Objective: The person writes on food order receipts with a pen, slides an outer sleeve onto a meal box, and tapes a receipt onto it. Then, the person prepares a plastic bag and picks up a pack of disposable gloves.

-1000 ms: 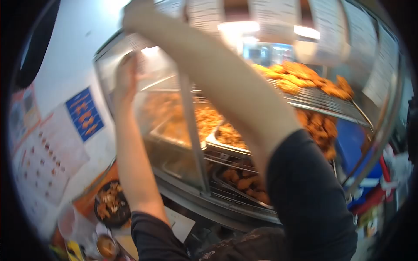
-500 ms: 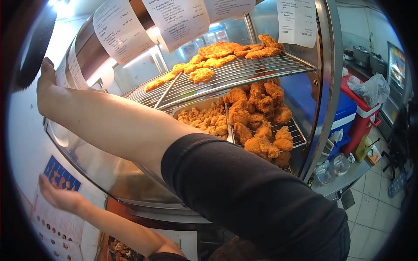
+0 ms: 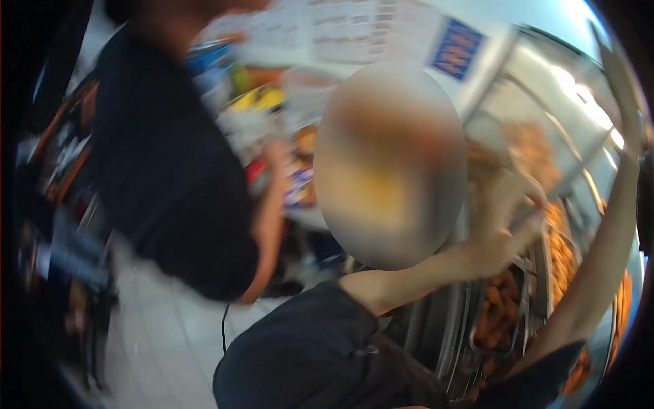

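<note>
My left hand (image 3: pixel 511 215) is at the open side of the warming cabinet, its fingers bent and smeared by motion. I cannot make out anything in it. Close by the hand is a tray of small fried pieces (image 3: pixel 560 255) inside the cabinet. Below it sits a metal tray of darker fried chicken (image 3: pixel 501 310). My right hand (image 3: pixel 623 75) is raised at the far right edge against the cabinet's bright glass. Its fingers are too blurred to read, and what it touches is unclear.
At the left stands a person in a black shirt (image 3: pixel 163 170), arm bent over a cluttered counter with yellow (image 3: pixel 259 99) and purple items. A blurred oval hides the middle of the view. Menu sheets (image 3: pixel 347 31) and a blue poster (image 3: pixel 458 49) hang on the wall.
My view has swung left, bringing the person and counter in. The cabinet has shifted to the right side. My left hand has come up beside the cabinet trays; my right arm still reaches upward.
</note>
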`<state>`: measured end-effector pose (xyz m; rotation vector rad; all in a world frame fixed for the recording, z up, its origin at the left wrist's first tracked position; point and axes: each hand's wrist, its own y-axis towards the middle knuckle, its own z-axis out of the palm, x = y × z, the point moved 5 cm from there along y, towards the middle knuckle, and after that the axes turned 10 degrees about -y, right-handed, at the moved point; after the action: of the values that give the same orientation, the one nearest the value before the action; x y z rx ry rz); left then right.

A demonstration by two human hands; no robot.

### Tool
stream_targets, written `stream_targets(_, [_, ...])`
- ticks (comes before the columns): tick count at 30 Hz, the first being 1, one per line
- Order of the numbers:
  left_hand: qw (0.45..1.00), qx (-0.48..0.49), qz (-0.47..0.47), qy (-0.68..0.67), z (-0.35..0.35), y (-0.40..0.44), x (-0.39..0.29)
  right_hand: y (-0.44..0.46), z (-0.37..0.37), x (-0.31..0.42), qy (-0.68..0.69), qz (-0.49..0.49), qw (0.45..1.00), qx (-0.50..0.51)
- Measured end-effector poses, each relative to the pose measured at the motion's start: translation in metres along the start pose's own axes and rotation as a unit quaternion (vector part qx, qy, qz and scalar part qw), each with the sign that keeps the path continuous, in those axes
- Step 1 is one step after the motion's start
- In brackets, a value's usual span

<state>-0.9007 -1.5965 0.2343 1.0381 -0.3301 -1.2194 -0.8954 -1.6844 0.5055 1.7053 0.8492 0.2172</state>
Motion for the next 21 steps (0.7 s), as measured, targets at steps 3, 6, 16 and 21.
stream_targets(3, [0.995,0.068,-0.039,0.066,-0.005,-0.056,-0.036,-0.058,-0.056,0.015,0.282,-0.034,0.942,-0.179])
stream_targets(6, [0.985,0.077,-0.131,0.084,-0.017,-0.126,-0.049,-0.148,-0.106,0.001,0.25,-0.074,0.863,-0.433])
stream_targets(16, [0.691,0.242,-0.562,0.385,-0.245,-0.396,-0.256,-0.404,-0.246,0.141,0.727,-0.276,0.569,-0.268])
stream_targets(21, [0.722,-0.041,-0.649,0.236,-0.328,-0.491,-0.394,-0.566,-0.287,0.372,0.777,-0.418,0.447,0.147])
